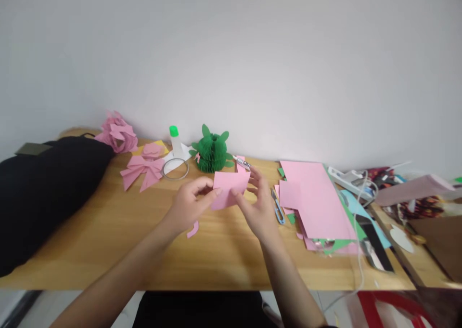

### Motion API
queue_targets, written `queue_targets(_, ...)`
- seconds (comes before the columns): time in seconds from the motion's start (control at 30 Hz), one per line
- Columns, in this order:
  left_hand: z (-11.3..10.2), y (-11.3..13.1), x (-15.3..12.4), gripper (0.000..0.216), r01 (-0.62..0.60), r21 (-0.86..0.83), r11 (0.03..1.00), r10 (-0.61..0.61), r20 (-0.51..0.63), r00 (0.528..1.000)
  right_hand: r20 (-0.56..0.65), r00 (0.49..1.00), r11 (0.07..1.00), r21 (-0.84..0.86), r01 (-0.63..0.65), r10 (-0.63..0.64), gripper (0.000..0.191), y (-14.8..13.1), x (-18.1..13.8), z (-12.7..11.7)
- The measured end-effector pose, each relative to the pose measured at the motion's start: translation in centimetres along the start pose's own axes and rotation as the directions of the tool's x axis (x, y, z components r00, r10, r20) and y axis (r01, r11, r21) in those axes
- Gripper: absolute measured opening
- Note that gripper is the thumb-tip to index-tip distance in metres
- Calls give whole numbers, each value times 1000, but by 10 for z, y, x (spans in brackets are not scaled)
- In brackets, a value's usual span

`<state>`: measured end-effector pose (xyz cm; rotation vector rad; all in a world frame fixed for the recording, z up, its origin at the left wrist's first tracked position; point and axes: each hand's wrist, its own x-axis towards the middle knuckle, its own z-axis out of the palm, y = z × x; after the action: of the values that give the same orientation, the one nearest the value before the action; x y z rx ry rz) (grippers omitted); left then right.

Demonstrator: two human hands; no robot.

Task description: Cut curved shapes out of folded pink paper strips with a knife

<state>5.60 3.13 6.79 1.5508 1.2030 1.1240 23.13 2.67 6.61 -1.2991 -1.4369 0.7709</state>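
Note:
Between my two hands a small pink sheet of paper (225, 186) is held up above the wooden table (137, 241). My left hand (195, 200) pinches its left edge, thumb on the near face. On the right side my right hand (256, 200) grips it, the thumb lying across the front and the fingers behind. Beyond the paper stands a green folded-paper figure (212, 152) with leaf shapes. Near it lies a marker (242, 163). A curved pink paper scrap (193, 229) is below my left hand, and blue-handled scissors (277, 207) rest right of my right hand.
Pink paper sheets (317, 203) are stacked at right, beside a power strip (348, 179) and a black phone (373, 241). Farther left are a pink paper bow (142, 171), a ring (175, 169), a glue stick (175, 140) and a black bag (54, 188).

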Motion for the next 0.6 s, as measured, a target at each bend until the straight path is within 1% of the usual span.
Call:
queue_targets(0.03,-3,10,5,20,-38,-6,999,38,-2,999,-53,998,999,11,47,-46,52,-9,4,-3)
queue_targets(0.1,-10,29,13,21,-140,-12,990,140,4,990,-104,988,992,49,120,-114,30,-28,12,-9)
queue_targets(0.13,-13,39,16,23,-189,3,982,189,-6,982,-113,982,987,42,157,-151,18,-37,15,-12)
queue_targets(0.17,-14,47,18,25,-241,34,970,242,-26,970,-154,966,978,-7,210,-209,11,-46,17,-14)
queue_targets(0.2,-15,55,19,27,-298,84,951,303,-54,952,-212,933,956,-88,278,-291,9,-54,19,-16)
queue_targets(0.23,-14,62,19,29,-356,152,922,370,-76,926,-264,884,920,-185,346,-386,8,-62,19,-17)
queue_targets(0.3,-9,72,18,32,-475,293,830,518,-89,850,-337,761,824,-357,441,-554,8,-72,18,-16)
queue_targets(0.33,-6,76,17,32,-523,334,784,578,-86,812,-349,716,786,-407,466,-605,9,-75,17,-14)
queue_targets(0.37,-3,79,15,31,-563,332,757,617,-77,783,-352,692,765,-428,481,-631,10,-76,15,-12)
queue_targets(0.4,0,81,14,30,-595,286,751,635,-64,770,-352,689,765,-418,489,-633,11,-76,13,-9)
queue_targets(0.43,2,82,12,30,-621,200,758,640,-45,767,-356,703,782,-381,493,-616,11,-75,11,-7)
queue_targets(0.47,3,82,12,32,-634,86,769,637,-15,771,-359,732,813,-320,486,-579,11,-73,10,-6)
queue_targets(0.53,3,82,11,40,-615,-141,776,626,47,778,-344,814,883,-153,443,-468,9,-70,7,-4)
queue_targets(0.6,2,80,12,47,-565,-273,778,604,80,793,-288,885,924,1,381,-365,7,-67,5,-4)
